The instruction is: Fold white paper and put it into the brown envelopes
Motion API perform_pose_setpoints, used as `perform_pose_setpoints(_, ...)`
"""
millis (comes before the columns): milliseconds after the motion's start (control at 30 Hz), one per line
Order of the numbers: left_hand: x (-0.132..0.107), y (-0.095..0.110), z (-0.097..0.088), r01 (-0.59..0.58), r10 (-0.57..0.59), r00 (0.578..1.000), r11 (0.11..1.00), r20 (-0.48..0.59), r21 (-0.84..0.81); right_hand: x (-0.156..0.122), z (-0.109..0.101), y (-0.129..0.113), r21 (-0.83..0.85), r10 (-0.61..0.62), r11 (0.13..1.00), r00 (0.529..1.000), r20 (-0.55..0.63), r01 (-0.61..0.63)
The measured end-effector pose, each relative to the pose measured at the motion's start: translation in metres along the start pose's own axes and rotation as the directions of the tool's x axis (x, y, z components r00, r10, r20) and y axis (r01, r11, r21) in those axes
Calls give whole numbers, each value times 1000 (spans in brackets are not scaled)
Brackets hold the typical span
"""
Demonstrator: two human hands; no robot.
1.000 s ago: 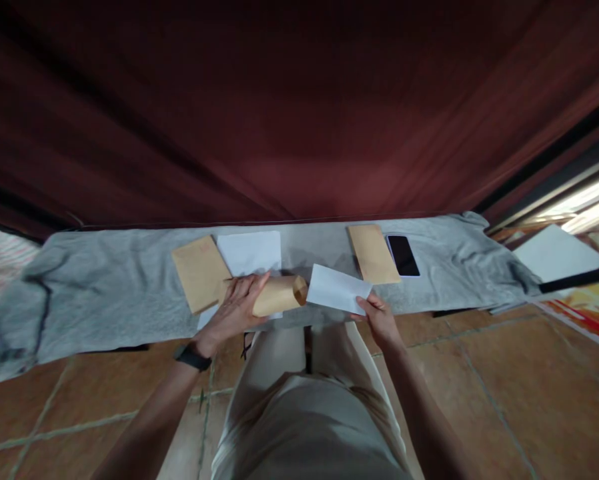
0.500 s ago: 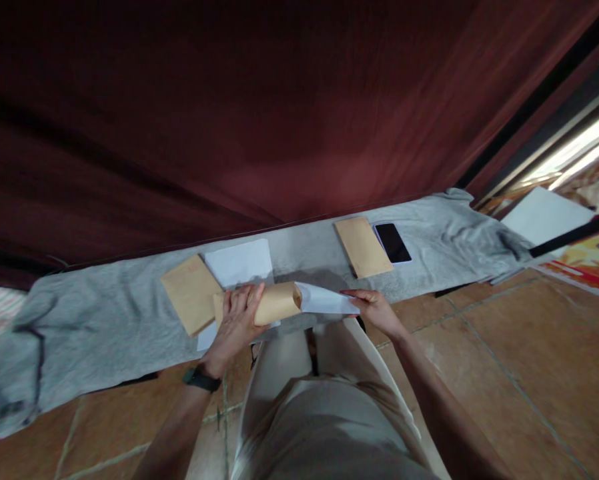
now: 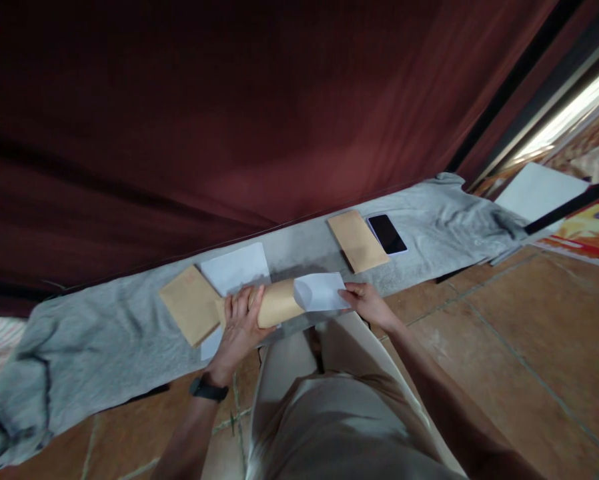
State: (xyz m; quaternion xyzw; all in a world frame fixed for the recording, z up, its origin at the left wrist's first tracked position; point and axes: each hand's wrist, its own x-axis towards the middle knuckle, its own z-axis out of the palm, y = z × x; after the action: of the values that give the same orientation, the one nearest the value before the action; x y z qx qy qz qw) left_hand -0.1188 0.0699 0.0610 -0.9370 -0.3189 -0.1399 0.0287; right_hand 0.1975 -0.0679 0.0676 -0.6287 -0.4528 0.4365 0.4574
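My left hand (image 3: 240,323) is wrapped around a brown envelope (image 3: 279,303), holding its mouth open toward the right. My right hand (image 3: 367,303) pinches a folded white paper (image 3: 320,291) whose left end sits in the envelope's mouth. Both are just above a grey cloth (image 3: 104,333) spread along a narrow ledge. Beside my left hand lie another brown envelope (image 3: 189,313) and a white sheet (image 3: 236,269).
Further right on the cloth rest a third brown envelope (image 3: 357,241) and a black phone (image 3: 387,234). A dark red curtain (image 3: 229,120) hangs behind the ledge. White board (image 3: 537,192) and colourful prints (image 3: 587,230) lie at far right. Tiled floor (image 3: 504,347) is below; my legs are in front.
My right hand has brought the white paper leftward, from apart from the envelope to its end inside the open mouth. The view has tilted and shifted.
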Motion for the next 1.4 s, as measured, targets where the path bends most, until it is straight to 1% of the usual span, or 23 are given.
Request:
perform_pose_setpoints(67,1,3,0,-10,10,1000,1000,-20,-12,-4,6,-4,-74,-51,996,999,3,51)
perform_pose_setpoints(133,2,7,-1,-27,26,999,999,-27,-25,-7,13,-9,-117,-126,985,992,-12,124)
perform_pose_setpoints(233,6,13,-3,-43,42,998,998,-38,-44,-8,25,-14,-168,-246,958,966,-76,230)
perform_pose_setpoints(333,10,19,-4,-61,57,996,996,-66,-57,-9,36,-19,-268,-329,920,935,-130,286)
perform_pose_setpoints(400,12,23,-5,-78,73,993,995,-90,-60,-10,43,-23,-321,-358,899,922,-146,299)
perform_pose_setpoints(467,15,25,-6,-90,84,992,994,-99,-64,-10,50,-25,-320,-349,903,924,-155,287)
perform_pose_setpoints(567,18,28,-7,-106,99,990,992,-96,-68,-7,58,-26,-282,-303,926,938,-165,250)
perform_pose_setpoints(700,21,29,-7,-118,111,989,990,-94,-79,1,64,-22,-228,-252,950,956,-149,215)
perform_pose_setpoints(867,22,29,-4,-125,118,989,988,-86,-89,5,66,-15,-158,-226,966,965,-133,204)
perform_pose_setpoints(1033,26,33,0,-132,126,989,989,-83,-65,8,69,-15,-206,-142,972,981,-133,112)
perform_pose_setpoints(1100,29,35,-1,-131,125,987,989,-98,-61,11,70,-17,-222,-130,970,981,-148,95)
perform_pose_setpoints(1167,33,35,-3,-132,125,986,989,-106,-64,12,70,-19,-211,-140,972,977,-160,105)
perform_pose_setpoints(1267,35,33,-4,-140,134,987,988,-90,-65,12,67,-19,-187,-143,976,974,-177,110)
perform_pose_setpoints(1400,34,31,-3,-144,139,988,987,-73,-73,9,65,-17,-184,-71,983,968,-242,26)
